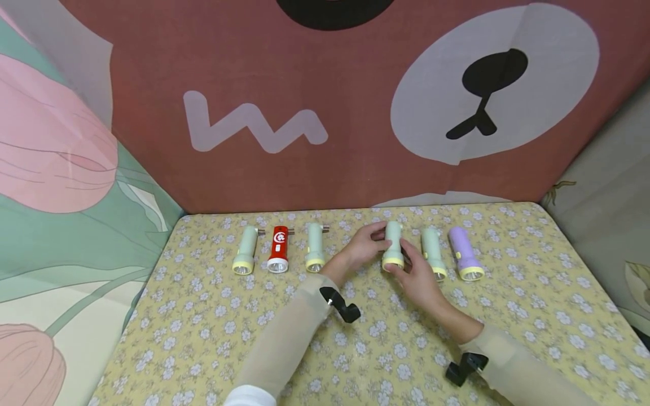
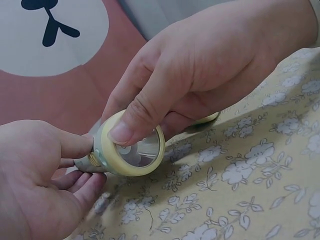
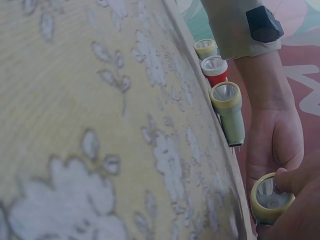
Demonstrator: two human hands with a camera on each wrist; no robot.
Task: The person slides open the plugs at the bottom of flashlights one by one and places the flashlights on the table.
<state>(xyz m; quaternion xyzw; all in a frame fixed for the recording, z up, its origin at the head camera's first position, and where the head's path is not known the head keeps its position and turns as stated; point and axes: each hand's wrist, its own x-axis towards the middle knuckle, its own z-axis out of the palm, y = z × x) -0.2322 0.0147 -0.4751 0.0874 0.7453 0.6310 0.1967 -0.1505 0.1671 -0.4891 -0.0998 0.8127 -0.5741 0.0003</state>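
Over a floral-covered counter (image 1: 355, 361), a person's right hand (image 1: 418, 279) grasps the yellow-rimmed head of a pale green flashlight (image 1: 393, 237), thumb across its lens, fingers bent alongside. The left hand (image 1: 363, 246) pinches its body between thumb and fingers. It sits mid-row: green (image 1: 315, 242), red (image 1: 280, 242) and green flashlights (image 1: 247, 245) to the left, green (image 1: 431, 245) and purple ones (image 1: 463, 248) to the right.

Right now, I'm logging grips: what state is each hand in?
Left hand: holding the pale green flashlight, fourth from left.
Right hand: holding the same flashlight, thumb at its lens rim.
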